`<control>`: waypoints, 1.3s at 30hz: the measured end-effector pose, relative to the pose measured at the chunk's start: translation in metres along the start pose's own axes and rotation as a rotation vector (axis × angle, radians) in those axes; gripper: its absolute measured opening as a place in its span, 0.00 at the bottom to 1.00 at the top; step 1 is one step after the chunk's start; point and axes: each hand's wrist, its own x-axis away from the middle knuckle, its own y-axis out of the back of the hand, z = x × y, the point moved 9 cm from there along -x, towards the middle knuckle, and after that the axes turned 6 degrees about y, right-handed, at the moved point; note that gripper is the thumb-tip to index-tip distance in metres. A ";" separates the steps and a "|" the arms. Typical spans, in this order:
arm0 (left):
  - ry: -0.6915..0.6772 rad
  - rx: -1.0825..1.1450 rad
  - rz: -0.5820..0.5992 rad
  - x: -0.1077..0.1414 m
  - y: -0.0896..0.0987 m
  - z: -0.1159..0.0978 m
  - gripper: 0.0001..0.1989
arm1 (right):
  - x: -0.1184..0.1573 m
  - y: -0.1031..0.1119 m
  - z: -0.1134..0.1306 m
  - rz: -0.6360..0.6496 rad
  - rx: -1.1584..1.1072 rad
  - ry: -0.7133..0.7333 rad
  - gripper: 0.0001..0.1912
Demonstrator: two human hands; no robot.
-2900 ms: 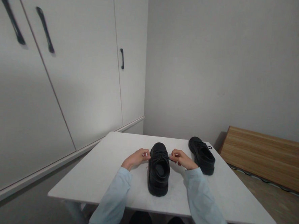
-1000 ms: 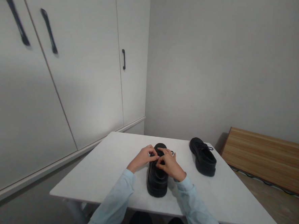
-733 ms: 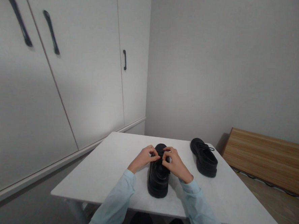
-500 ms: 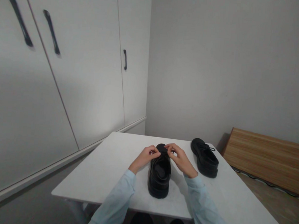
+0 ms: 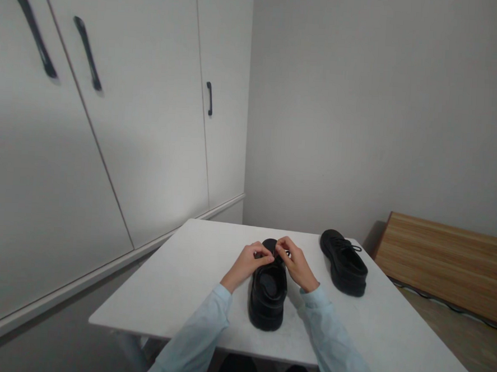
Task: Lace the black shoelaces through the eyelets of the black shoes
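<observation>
A black lace-up shoe (image 5: 267,308) stands on the white table right in front of me, its heel toward me and its toe pointing away. Over its lacing, my left hand (image 5: 250,263) comes in from the left with thumb and fingers pinched on the shoelace. From the right, my right hand (image 5: 295,264) pinches the lace too, its fingertips almost meeting the left ones. Much of the lace is hidden by my fingers. To the right, the matching black shoe (image 5: 344,265) stands apart, with its lace tied and a loop sticking out.
Both shoes rest on the white table (image 5: 161,293), whose near edge lies just above my knees. White cabinets (image 5: 150,146) with dark handles line the left side. Behind the table is a grey wall (image 5: 363,103). A wood-grain board (image 5: 445,265) leans at the right.
My hands have drawn closer together over the lacing, the right one shifting left and the left one slightly right. The view has moved a little; the shoes stay in place.
</observation>
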 end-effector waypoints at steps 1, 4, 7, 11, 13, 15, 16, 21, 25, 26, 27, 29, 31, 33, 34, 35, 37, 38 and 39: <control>-0.003 -0.016 0.009 0.000 -0.001 -0.001 0.12 | 0.001 0.000 -0.002 -0.005 -0.008 -0.005 0.11; -0.006 -0.063 0.033 0.001 -0.003 -0.005 0.10 | 0.002 0.000 -0.009 -0.020 -0.021 -0.014 0.11; -0.014 -0.116 0.022 0.002 -0.003 -0.005 0.09 | 0.003 -0.001 -0.013 -0.029 -0.021 -0.019 0.11; -0.050 -0.214 -0.053 0.002 0.000 -0.005 0.10 | 0.004 -0.002 -0.012 -0.052 -0.016 -0.009 0.11; -0.061 -0.279 -0.076 0.001 0.000 -0.005 0.10 | 0.004 -0.001 -0.010 -0.067 -0.019 0.003 0.12; -0.065 -0.339 -0.081 0.001 -0.002 -0.005 0.07 | 0.004 -0.001 -0.009 -0.077 -0.021 0.011 0.12; -0.064 -0.360 -0.083 0.000 -0.003 -0.006 0.06 | 0.004 -0.001 -0.008 -0.081 -0.021 0.013 0.12; -0.075 -0.394 -0.120 0.002 -0.005 -0.012 0.05 | 0.005 0.002 -0.006 -0.092 -0.041 0.012 0.11; -0.103 -0.421 -0.143 0.005 -0.006 -0.019 0.05 | 0.007 0.005 -0.007 -0.105 -0.084 -0.004 0.11; -0.105 -0.429 -0.149 0.005 -0.006 -0.019 0.05 | 0.007 0.006 -0.008 -0.106 -0.096 -0.009 0.11; -0.107 -0.437 -0.157 0.006 -0.006 -0.019 0.05 | 0.007 0.006 -0.008 -0.106 -0.107 -0.013 0.11; -0.113 -0.454 -0.178 0.007 -0.005 -0.019 0.06 | 0.008 0.007 -0.009 -0.102 -0.121 -0.021 0.11; -0.125 -0.462 -0.190 0.008 -0.004 -0.018 0.06 | 0.008 0.008 -0.010 -0.099 -0.137 -0.029 0.12; -0.139 -0.452 -0.195 0.009 -0.003 -0.020 0.06 | 0.008 0.009 -0.012 -0.110 -0.165 -0.040 0.12; -0.147 -0.439 -0.196 0.009 -0.002 -0.021 0.06 | 0.008 0.010 -0.013 -0.120 -0.180 -0.044 0.12; -0.154 -0.422 -0.198 0.010 -0.001 -0.023 0.06 | 0.008 0.012 -0.015 -0.130 -0.196 -0.048 0.13; -0.157 -0.388 -0.208 0.010 0.004 -0.026 0.05 | 0.008 0.015 -0.018 -0.151 -0.228 -0.057 0.14; -0.154 -0.375 -0.214 0.010 0.007 -0.026 0.05 | 0.008 0.016 -0.019 -0.158 -0.247 -0.063 0.14; -0.149 -0.366 -0.219 0.010 0.010 -0.027 0.05 | 0.008 0.017 -0.021 -0.163 -0.267 -0.070 0.15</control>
